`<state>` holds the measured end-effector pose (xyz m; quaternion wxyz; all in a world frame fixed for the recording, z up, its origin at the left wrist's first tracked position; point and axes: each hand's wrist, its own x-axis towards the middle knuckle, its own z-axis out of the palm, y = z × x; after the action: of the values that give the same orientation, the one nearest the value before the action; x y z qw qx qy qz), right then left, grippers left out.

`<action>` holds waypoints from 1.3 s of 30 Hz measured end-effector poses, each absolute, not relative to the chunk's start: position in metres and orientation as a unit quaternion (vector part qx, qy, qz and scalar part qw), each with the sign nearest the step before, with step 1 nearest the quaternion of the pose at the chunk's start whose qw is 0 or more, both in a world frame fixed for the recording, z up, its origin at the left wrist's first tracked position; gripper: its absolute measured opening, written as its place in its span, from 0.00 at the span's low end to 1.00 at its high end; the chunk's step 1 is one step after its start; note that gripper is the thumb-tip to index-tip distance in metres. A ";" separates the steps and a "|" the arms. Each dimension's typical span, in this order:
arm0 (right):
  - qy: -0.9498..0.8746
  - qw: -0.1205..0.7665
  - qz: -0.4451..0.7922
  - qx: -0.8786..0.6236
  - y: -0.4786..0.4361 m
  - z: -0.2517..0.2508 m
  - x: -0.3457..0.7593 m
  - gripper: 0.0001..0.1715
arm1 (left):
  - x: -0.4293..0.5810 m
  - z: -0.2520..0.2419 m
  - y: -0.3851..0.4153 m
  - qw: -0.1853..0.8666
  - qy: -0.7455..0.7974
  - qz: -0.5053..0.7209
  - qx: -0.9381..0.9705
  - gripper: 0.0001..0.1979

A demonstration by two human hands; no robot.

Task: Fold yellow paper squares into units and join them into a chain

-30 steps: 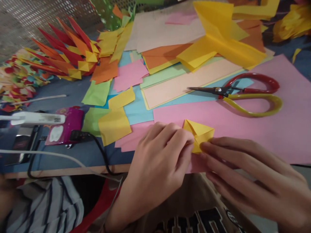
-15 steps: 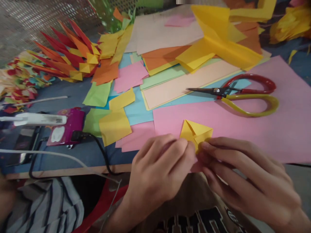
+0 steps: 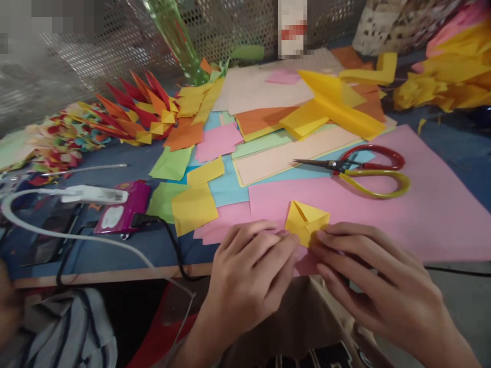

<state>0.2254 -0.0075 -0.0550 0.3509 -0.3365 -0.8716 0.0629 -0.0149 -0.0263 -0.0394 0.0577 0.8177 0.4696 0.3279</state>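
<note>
Between my two hands is a small folded piece of yellow paper [image 3: 307,217], with overlapping flaps and a pointed top corner. My left hand [image 3: 255,266] pinches its lower left edge, fingers curled and thumb partly hidden. My right hand [image 3: 378,281] grips the lower right corner between thumb and fingertips. The paper's bottom edge is covered by my fingers. Beneath it lies a large pink sheet [image 3: 418,214]. Scissors [image 3: 337,164] with one red and one yellow handle loop rest on the sheets beyond my hands, blades pointing left.
Cut yellow, green, pink and orange paper pieces [image 3: 195,207] spread to the left. A spiky red and orange folded-paper piece [image 3: 141,112] stands behind them. A magenta power bank [image 3: 125,209] with cables and a dark phone [image 3: 51,232] lie at left. A person's striped sleeve [image 3: 65,327] shows lower left.
The view has tilted up, showing more of the perforated back panel and the green bottle. Both hands still hold the yellow paper, whose folds look the same.
</note>
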 end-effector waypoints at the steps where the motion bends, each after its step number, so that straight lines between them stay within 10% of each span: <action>1: -0.872 0.352 0.060 -0.336 -0.007 -0.053 0.224 0.11 | -0.013 -0.037 -0.024 0.070 0.475 0.337 0.810 0.10; 39: -0.907 0.304 0.058 -0.286 0.012 -0.036 0.228 0.10 | -0.016 -0.007 0.008 0.115 0.427 0.123 0.889 0.05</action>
<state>0.2276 0.0124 -0.0356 0.3035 -0.2859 -0.9071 0.0580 -0.0160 0.0085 -0.0071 0.1149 0.8886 0.4266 0.1233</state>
